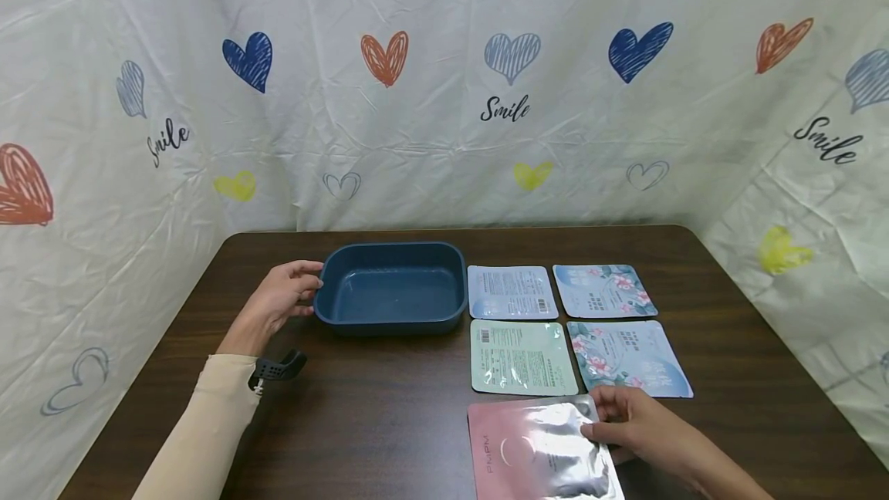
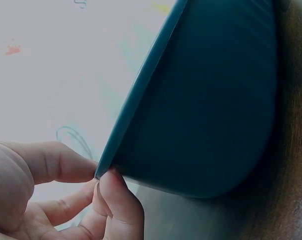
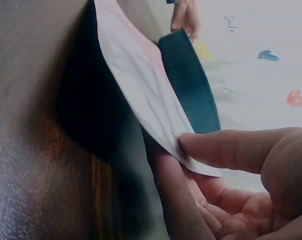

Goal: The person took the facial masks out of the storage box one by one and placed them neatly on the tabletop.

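My left hand (image 1: 283,297) is at the left end of a dark blue rectangular plastic basin (image 1: 389,328), which has nothing in it. In the left wrist view, thumb and finger pinch the basin's rim (image 2: 136,100). My right hand (image 1: 635,427) pinches the upper right edge of a pink and silver face mask packet (image 1: 510,446) marked PMPM. Seen from the right wrist, the packet (image 3: 141,70) is tilted, its near edge raised off the table, with the thumb on one face and fingers behind the other.
Right of the basin lie a pale blue printed packet (image 1: 512,292), a green packet (image 1: 524,357) and two blue flowered packets, one farther back (image 1: 604,290) and one nearer (image 1: 632,357). The brown table (image 1: 361,423) ends at a white curtain (image 1: 430,199) with hearts.
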`<state>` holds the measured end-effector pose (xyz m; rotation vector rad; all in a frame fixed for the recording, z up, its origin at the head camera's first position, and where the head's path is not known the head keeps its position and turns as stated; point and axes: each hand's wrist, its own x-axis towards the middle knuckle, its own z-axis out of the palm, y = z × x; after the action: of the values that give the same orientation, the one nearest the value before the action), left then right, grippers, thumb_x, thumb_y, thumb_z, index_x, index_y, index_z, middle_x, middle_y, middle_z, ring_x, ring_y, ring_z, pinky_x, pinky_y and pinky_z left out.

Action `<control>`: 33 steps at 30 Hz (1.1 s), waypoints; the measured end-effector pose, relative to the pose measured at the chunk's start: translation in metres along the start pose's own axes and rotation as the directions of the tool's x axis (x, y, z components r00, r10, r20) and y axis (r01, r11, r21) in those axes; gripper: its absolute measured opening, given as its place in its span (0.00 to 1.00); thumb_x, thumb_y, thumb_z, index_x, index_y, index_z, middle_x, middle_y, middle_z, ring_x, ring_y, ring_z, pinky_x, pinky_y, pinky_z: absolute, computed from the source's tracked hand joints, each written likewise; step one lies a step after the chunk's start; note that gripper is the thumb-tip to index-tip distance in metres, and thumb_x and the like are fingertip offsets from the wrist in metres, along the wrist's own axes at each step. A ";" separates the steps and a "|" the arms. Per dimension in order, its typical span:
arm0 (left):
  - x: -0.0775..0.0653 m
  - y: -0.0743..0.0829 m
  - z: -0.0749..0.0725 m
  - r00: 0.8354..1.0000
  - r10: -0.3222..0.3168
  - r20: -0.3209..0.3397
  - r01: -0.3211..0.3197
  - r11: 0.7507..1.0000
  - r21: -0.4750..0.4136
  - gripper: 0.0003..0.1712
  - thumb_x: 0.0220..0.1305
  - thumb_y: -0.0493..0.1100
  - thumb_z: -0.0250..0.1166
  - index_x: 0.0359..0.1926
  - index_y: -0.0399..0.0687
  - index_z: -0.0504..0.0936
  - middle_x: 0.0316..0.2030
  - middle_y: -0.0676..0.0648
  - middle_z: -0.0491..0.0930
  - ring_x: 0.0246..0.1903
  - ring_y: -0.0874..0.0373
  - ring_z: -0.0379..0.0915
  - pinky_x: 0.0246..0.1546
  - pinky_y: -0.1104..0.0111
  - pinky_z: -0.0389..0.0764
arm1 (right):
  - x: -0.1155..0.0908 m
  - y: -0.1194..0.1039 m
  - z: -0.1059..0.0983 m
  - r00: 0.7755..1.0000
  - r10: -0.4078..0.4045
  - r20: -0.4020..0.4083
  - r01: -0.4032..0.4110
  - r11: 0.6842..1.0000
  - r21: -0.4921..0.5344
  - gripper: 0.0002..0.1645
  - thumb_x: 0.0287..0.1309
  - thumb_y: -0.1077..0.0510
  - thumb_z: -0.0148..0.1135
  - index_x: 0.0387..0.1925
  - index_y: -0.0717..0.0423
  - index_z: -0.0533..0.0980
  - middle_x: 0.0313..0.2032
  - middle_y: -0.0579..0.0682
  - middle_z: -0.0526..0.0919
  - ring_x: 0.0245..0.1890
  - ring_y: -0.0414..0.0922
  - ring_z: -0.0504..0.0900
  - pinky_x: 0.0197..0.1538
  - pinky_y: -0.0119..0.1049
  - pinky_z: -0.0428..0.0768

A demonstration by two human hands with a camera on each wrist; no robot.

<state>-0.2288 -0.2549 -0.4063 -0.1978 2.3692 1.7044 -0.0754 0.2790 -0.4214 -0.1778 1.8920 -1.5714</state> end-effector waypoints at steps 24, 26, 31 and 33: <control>0.001 0.007 0.004 1.000 -0.006 0.006 0.005 1.000 0.021 0.29 0.75 0.39 0.55 0.73 0.41 0.66 0.58 0.35 0.73 0.47 0.49 0.74 0.38 0.66 0.85 | -0.001 -0.011 -0.009 0.995 -0.081 -0.054 0.058 0.941 -0.335 0.14 0.63 0.63 0.65 0.45 0.69 0.75 0.29 0.52 0.81 0.27 0.43 0.84 0.29 0.38 0.83; 0.001 0.007 0.004 1.000 -0.006 0.006 0.006 1.000 0.030 0.28 0.75 0.39 0.55 0.73 0.41 0.66 0.58 0.35 0.73 0.47 0.48 0.74 0.38 0.66 0.85 | 0.000 -0.011 -0.011 0.996 -0.070 -0.058 0.047 0.941 -0.337 0.14 0.63 0.63 0.66 0.46 0.68 0.75 0.29 0.53 0.81 0.27 0.44 0.85 0.29 0.38 0.84; -0.002 0.008 0.003 1.000 -0.012 -0.012 0.012 0.998 0.065 0.26 0.76 0.40 0.55 0.71 0.40 0.68 0.58 0.35 0.75 0.47 0.48 0.75 0.39 0.65 0.86 | -0.001 -0.016 -0.013 0.993 -0.103 -0.062 0.064 0.889 -0.454 0.14 0.64 0.58 0.66 0.44 0.64 0.77 0.27 0.50 0.83 0.25 0.44 0.86 0.29 0.36 0.83; -0.006 0.009 0.002 1.000 -0.006 -0.026 0.008 0.996 0.083 0.25 0.76 0.40 0.55 0.70 0.40 0.69 0.57 0.34 0.76 0.46 0.48 0.76 0.39 0.64 0.86 | -0.001 -0.021 -0.014 0.990 -0.124 -0.074 0.065 0.840 -0.539 0.14 0.65 0.54 0.67 0.43 0.61 0.77 0.26 0.46 0.84 0.24 0.41 0.86 0.28 0.34 0.79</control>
<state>-0.2252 -0.2507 -0.3973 -0.2152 2.4494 1.6052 -0.0885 0.2854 -0.4012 -0.4439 2.4064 -1.0837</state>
